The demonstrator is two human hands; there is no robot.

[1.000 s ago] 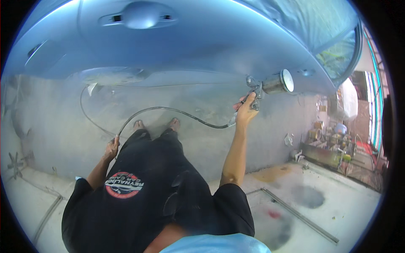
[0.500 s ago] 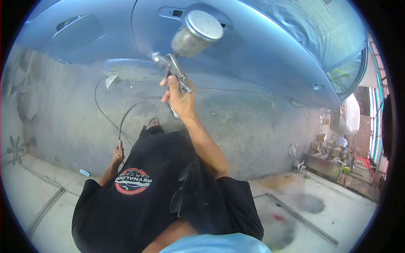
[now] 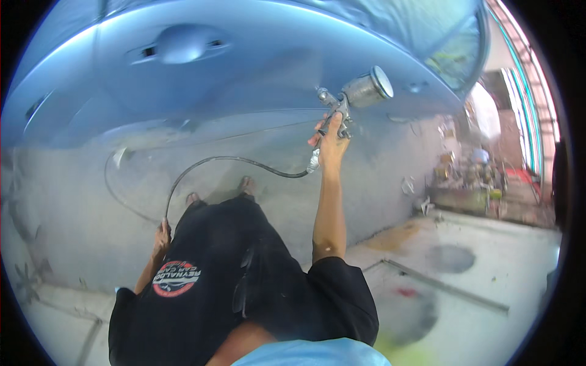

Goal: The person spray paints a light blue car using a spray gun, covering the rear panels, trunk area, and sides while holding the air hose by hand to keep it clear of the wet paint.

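Overhead, capped spray-gun cup [image 3: 368,89], contents hidden.

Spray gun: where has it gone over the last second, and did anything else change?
The right hand swept the spray gun from the right to the middle of the blue car panel, then back right. The left hand stayed low, holding the hose. Nothing was let go.

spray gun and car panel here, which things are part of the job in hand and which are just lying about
In use:
spray gun in right hand
air hose held by left hand
blue car panel

Lying about:
cluttered items by the wall
metal strip on the floor
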